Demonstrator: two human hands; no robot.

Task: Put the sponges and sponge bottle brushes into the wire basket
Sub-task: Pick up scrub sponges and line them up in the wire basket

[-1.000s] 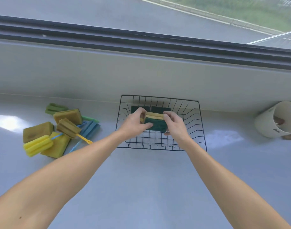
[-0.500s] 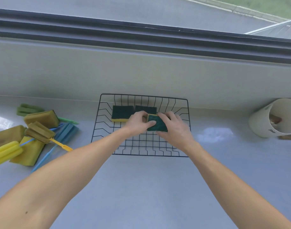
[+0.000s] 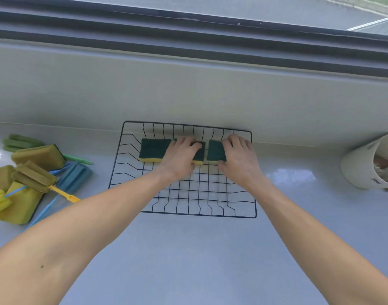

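A black wire basket (image 3: 188, 215) stands on the pale counter against the wall. Three green-topped yellow sponges lie in a row along its far side. The left sponge (image 3: 154, 149) lies free. My left hand (image 3: 181, 158) covers the middle sponge (image 3: 200, 154), fingers over its top and thumb at its near edge. My right hand (image 3: 240, 160) grips the right sponge (image 3: 215, 150) the same way. Left of the basket is a pile: an olive sponge (image 3: 40, 156), a yellow sponge (image 3: 19, 209), a yellow-handled brush (image 3: 34, 177), a blue brush (image 3: 75, 175) and a green brush (image 3: 19, 142).
A white cup (image 3: 360, 170) lies tilted on the counter at the right with something inside. A low wall (image 3: 188, 95) and a window frame rise right behind the basket. The counter (image 3: 199, 260) stretches toward me between my forearms.
Both hands held one sponge together over the basket's middle. That sponge now lies flat at the far right of the row, and my left hand has shifted onto the middle sponge.
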